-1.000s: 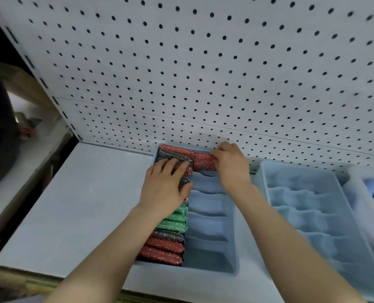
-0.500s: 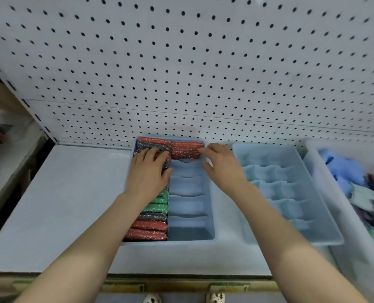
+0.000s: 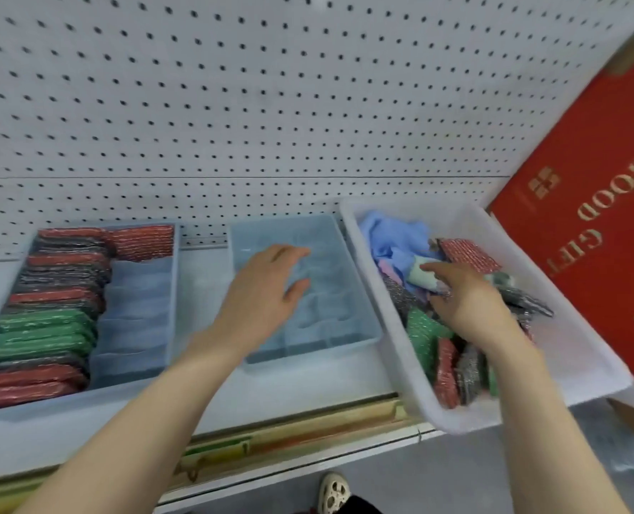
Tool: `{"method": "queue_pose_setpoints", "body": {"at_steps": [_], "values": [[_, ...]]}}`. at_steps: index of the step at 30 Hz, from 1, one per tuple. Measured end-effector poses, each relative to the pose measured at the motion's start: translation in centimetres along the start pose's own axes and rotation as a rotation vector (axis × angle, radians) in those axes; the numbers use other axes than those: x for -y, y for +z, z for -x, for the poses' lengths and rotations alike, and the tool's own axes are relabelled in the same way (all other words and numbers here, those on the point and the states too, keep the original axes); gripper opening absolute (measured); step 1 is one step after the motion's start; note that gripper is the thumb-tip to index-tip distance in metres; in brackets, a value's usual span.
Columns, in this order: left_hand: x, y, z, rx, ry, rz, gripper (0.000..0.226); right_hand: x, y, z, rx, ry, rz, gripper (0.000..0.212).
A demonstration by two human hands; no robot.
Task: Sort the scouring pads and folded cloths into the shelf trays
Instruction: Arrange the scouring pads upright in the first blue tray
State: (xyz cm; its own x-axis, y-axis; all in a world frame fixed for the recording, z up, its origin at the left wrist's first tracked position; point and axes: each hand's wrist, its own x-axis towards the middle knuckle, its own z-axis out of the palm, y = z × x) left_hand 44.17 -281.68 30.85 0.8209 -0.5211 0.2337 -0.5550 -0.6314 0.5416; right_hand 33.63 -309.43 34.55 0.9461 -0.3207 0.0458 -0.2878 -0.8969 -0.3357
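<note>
The left blue tray (image 3: 172,291) holds a full column of red, grey and green scouring pads (image 3: 48,313), plus one red pad (image 3: 141,241) at the back of its right column. The middle blue tray (image 3: 360,328) has nothing in its compartments. My left hand (image 3: 267,291) hovers open over it, palm down. A white bin (image 3: 382,302) on the right is filled with mixed scouring pads (image 3: 445,365) and blue cloths (image 3: 393,239). My right hand (image 3: 467,302) reaches into the bin, fingers spread on the pile; whether it grips anything is unclear.
A white pegboard (image 3: 271,105) backs the shelf. A red gift box (image 3: 597,224) leans against it at the far right, beside the bin. The bin overhangs the shelf's front edge (image 3: 308,439). My shoe (image 3: 332,495) shows on the floor below.
Both hands left the left tray and moved right: the left is now over the middle tray, the right in the white bin. The view has swung right.
</note>
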Motion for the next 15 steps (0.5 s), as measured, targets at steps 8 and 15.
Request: {"method": "queue_pose_setpoints", "body": {"at_steps": [8, 15], "values": [[-11.9, 9.3, -5.0, 0.332, 0.23, -0.24, 0.068, -6.8, 0.2, -2.0, 0.46, 0.018, 0.215, 0.072], [-13.8, 10.0, -6.4, 0.55, 0.12, -0.287, 0.044, -6.8, 0.0, -2.6, 0.445, -0.038, 0.191, 0.041]]}}
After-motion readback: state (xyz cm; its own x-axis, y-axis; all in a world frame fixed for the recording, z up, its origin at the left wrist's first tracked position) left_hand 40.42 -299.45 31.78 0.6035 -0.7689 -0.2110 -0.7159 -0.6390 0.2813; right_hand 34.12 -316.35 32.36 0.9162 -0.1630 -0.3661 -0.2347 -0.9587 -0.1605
